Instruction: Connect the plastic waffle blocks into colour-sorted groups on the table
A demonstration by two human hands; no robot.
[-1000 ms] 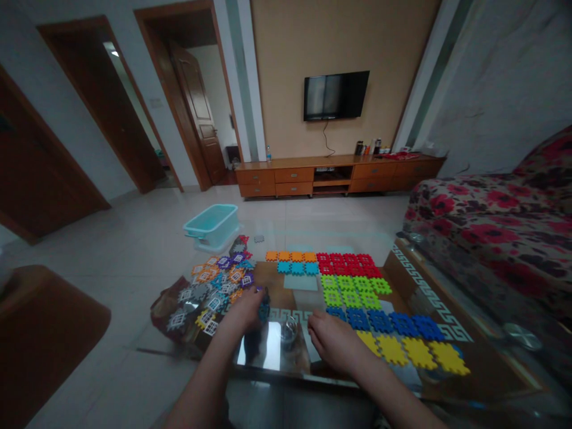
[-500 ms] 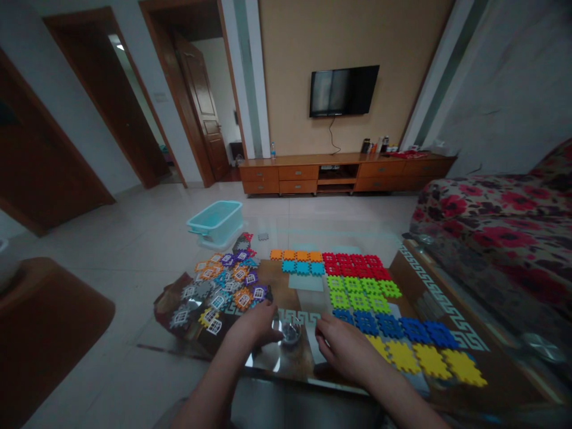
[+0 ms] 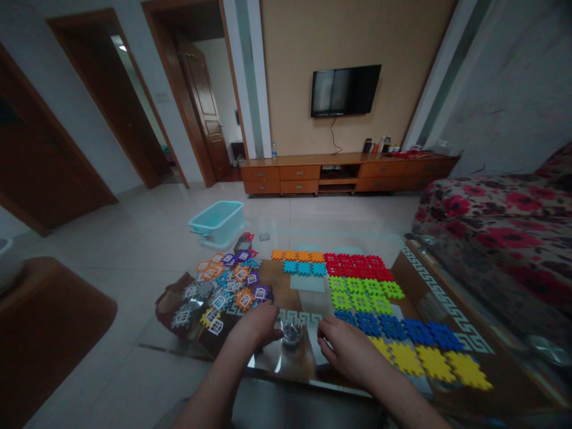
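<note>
"Sliding is my worry: the mixed pile (image 3: 223,283) lies loosely overlapped on the glass counter (image 3: 279,283), so one brush of a knuckle could scatter it."

"Whose knuckle is closest?"

"The left grip's (image 3: 261,325). It's bent at the pile's near corner, thumb apart from the fingers. Whether anything is pinched there, I can't tell."

"And the right grip (image 3: 342,345)?"

"Curled in and narrow, near the blue tiles (image 3: 392,328). The fingers would hide anything inside, so I can't say if it's bare."

"Any trouble on that side?"

"The forearm runs close by the yellow tiles (image 3: 433,362); a careless sleeve-side swing could push that row crooked."

"What are they made of?"

"Plastic or foam, I'd guess: flat, matt squares with toothed edges. The yellow ones are solid; the blue, green (image 3: 364,295) and red tiles (image 3: 357,266) have window-like openings."

"And the pile?"

"Mixed: grey, orange, purple and cyan, with white lattice windows showing. Those thin bars might bend if squeezed hard. The glass beneath is smooth and shiny, with a pale key-pattern band."
</note>
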